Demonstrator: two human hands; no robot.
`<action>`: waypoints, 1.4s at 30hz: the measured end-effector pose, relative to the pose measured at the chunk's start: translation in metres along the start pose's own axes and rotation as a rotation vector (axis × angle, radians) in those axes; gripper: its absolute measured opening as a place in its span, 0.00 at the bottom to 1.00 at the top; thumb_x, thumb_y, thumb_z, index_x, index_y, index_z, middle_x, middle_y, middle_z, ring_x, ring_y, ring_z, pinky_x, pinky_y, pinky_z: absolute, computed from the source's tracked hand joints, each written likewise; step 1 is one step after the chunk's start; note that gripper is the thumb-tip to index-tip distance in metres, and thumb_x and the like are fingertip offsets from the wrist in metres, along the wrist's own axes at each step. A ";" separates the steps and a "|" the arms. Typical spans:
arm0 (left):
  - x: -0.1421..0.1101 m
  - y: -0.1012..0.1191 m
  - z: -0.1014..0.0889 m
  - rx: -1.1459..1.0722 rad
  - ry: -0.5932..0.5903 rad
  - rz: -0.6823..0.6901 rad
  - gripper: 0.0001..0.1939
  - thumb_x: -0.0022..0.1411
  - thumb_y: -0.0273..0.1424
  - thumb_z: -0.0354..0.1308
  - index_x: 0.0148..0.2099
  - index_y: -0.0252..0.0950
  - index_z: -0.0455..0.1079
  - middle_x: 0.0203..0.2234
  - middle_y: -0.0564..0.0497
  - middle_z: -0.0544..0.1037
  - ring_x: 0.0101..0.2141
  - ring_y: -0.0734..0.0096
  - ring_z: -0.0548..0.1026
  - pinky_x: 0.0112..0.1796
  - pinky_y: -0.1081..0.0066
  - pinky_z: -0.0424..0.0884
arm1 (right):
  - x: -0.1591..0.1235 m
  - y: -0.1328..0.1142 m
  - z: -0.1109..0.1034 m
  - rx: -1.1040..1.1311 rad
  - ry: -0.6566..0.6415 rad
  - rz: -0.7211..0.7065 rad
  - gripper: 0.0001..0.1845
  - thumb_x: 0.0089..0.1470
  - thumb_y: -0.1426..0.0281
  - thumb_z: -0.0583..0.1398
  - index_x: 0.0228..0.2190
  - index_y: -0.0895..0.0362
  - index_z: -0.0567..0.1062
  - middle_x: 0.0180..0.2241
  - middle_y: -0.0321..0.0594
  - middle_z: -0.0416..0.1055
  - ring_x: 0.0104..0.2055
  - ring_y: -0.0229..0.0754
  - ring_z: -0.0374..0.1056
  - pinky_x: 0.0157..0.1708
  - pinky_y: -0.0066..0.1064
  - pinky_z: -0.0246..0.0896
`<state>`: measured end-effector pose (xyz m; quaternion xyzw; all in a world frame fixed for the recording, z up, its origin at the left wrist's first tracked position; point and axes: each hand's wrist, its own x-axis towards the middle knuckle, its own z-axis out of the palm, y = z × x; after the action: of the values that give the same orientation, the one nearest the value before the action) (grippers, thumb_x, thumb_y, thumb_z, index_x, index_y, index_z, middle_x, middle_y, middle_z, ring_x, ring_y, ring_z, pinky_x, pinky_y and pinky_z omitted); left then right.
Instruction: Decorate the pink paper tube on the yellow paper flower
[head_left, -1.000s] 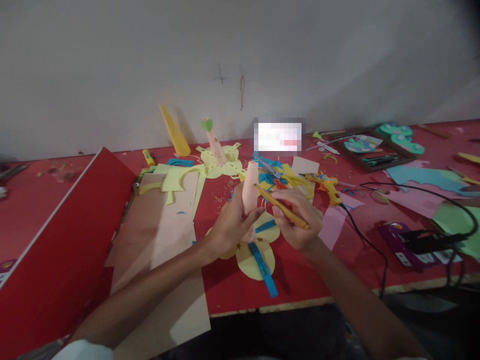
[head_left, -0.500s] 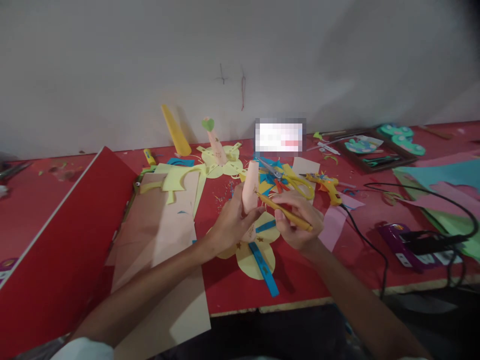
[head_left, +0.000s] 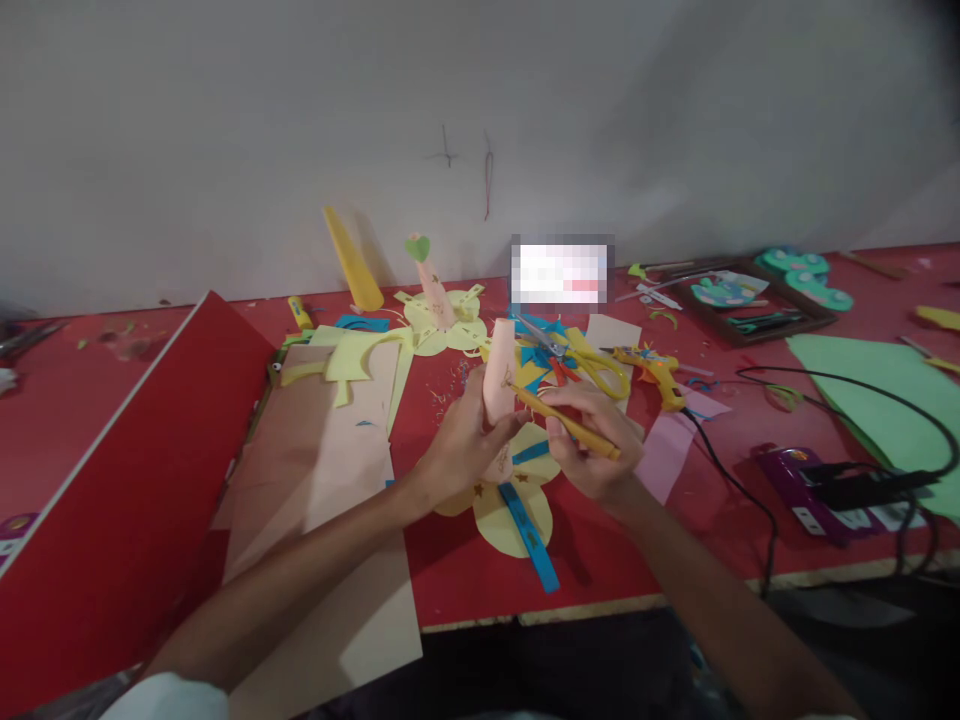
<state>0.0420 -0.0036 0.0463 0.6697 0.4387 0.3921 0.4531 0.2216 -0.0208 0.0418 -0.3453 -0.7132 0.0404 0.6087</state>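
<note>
My left hand (head_left: pixel 459 440) grips an upright pink paper roll (head_left: pixel 499 372) that stands on a yellow flower-shaped paper base (head_left: pixel 510 510) with blue strips (head_left: pixel 532 545). My right hand (head_left: pixel 596 445) holds a yellow pen (head_left: pixel 566 422) like a pencil, its tip touching the side of the roll. A small drawn mark shows on the roll near the tip. Both forearms reach in from the bottom edge over the red table (head_left: pixel 465 575).
Yellow-handled scissors (head_left: pixel 581 360) and a yellow glue gun (head_left: pixel 652 372) lie just behind my hands, its black cord (head_left: pixel 739 490) running right to a purple power strip (head_left: pixel 825 495). Peach sheets (head_left: pixel 322 480) and a red board (head_left: pixel 127 480) lie left; green paper (head_left: pixel 885 400) right.
My hands barely moved; the pen tip shifted slightly on the roll. On the right, the blue and pink sheets were taken away, leaving the green sheet showing.
</note>
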 end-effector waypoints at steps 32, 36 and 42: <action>0.000 0.004 -0.002 0.060 0.001 -0.050 0.21 0.67 0.37 0.60 0.58 0.37 0.61 0.43 0.47 0.77 0.42 0.63 0.77 0.42 0.66 0.73 | 0.001 -0.003 0.003 -0.004 -0.026 -0.106 0.12 0.57 0.76 0.61 0.43 0.52 0.75 0.31 0.38 0.77 0.32 0.43 0.75 0.32 0.35 0.75; 0.000 0.004 -0.003 0.049 -0.005 -0.045 0.22 0.67 0.37 0.60 0.58 0.37 0.60 0.45 0.47 0.77 0.42 0.65 0.76 0.41 0.67 0.72 | 0.000 -0.002 0.004 0.010 -0.032 -0.132 0.15 0.57 0.77 0.61 0.45 0.52 0.76 0.33 0.39 0.78 0.33 0.43 0.76 0.35 0.37 0.76; 0.001 0.001 -0.002 0.061 0.005 -0.038 0.23 0.65 0.35 0.60 0.58 0.36 0.59 0.46 0.47 0.76 0.43 0.63 0.76 0.44 0.65 0.72 | 0.002 -0.004 0.004 0.028 -0.041 -0.162 0.14 0.56 0.77 0.60 0.44 0.53 0.75 0.31 0.38 0.78 0.32 0.42 0.76 0.33 0.35 0.75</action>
<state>0.0404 -0.0026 0.0475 0.6737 0.4642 0.3717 0.4387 0.2163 -0.0218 0.0443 -0.2771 -0.7505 0.0079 0.6000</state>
